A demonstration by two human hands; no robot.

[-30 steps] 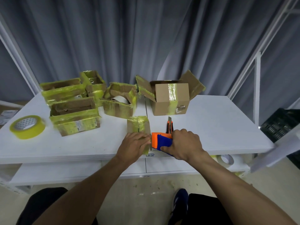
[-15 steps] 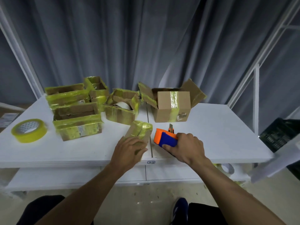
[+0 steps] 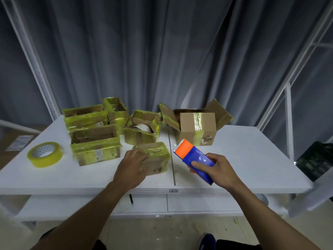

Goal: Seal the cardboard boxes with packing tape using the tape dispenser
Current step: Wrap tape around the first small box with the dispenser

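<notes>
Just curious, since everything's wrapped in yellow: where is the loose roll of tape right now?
In the head view, the roll of yellow tape lies flat at the white table's left end, just left of a taped open box.

Bare forearms, black garment over legs, dark blue shoe

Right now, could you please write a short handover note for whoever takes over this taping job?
Left hand lies on the small box near the front edge of the table; its fingers are blurred.
Right hand grips the tape dispenser, held above the table, blade end pointing away.
Done: the small box carries yellow tape across its top.
Left: the boxes at back left show open tops, as does the flapped box on the right.
A spare tape roll lies far left.
</notes>
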